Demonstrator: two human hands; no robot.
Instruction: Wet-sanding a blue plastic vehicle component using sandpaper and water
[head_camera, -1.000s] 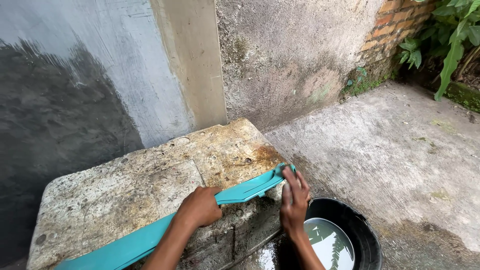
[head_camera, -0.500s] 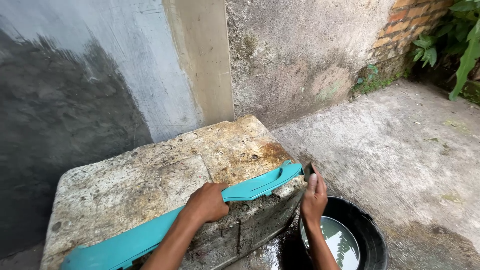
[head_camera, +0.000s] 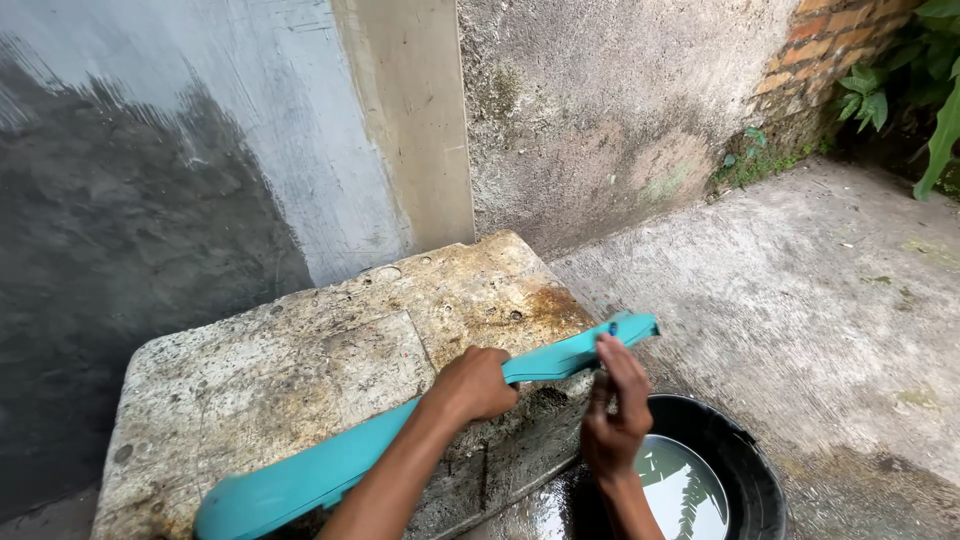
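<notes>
A long teal plastic panel lies slantwise across a stained concrete slab. My left hand grips the panel about two thirds of the way along, fingers curled over its edge. My right hand is near the panel's narrow far tip, fingers spread, and its fingertips touch the underside of the tip. Directly below my right hand stands a black bucket holding water.
A grey, partly wet plastered wall and a beige pillar rise behind the slab. Rough concrete ground stretches to the right, with a brick wall and green plants at the far right corner.
My right hand has slid off the top of the panel's tip and dropped lower, with its fingers spread. The left hand keeps its grip. The view has shifted slightly.
</notes>
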